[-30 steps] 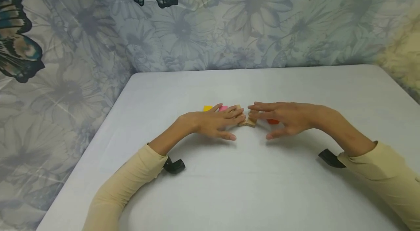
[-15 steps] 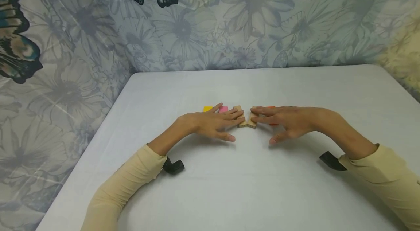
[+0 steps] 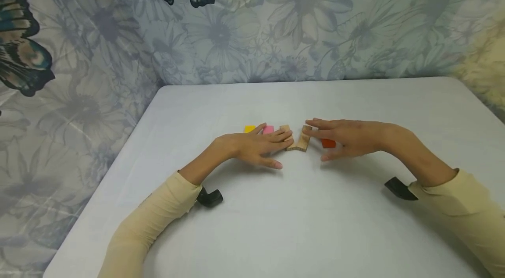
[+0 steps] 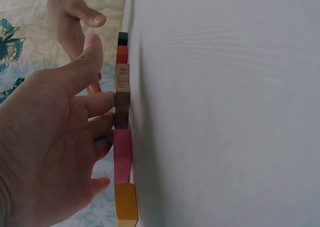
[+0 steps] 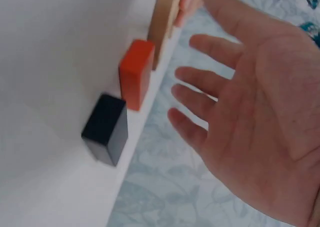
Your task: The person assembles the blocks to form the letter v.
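Two small wooden blocks lie close together mid-table, near ends almost meeting and far ends spread apart. My left hand (image 3: pixel 256 148) rests its straight fingers on the left wooden block (image 3: pixel 285 128), partly covering it. Above the right wooden block (image 3: pixel 303 143), my right hand (image 3: pixel 349 137) hovers with fingers extended, its fingertips overlapping the block's far end in the head view. Printed numbers mark the wooden ends (image 4: pixel 123 73) in the left wrist view. An orange-red block (image 5: pixel 136 72) and a black block (image 5: pixel 106 129) stand by the right hand; the black one is hidden in the head view.
Beyond the left hand are a pink block (image 3: pixel 268 130) and a yellow block (image 3: pixel 249 129), in line with the others. The white-covered table (image 3: pixel 276 225) ends at a patterned butterfly cloth (image 3: pixel 221 41). Black wrist camera mounts (image 3: pixel 210 198) hang under both sleeves.
My right hand came down toward the right wooden block, then rose and drew back a little, uncovering more of it and of the orange-red block. The left hand stays in place.
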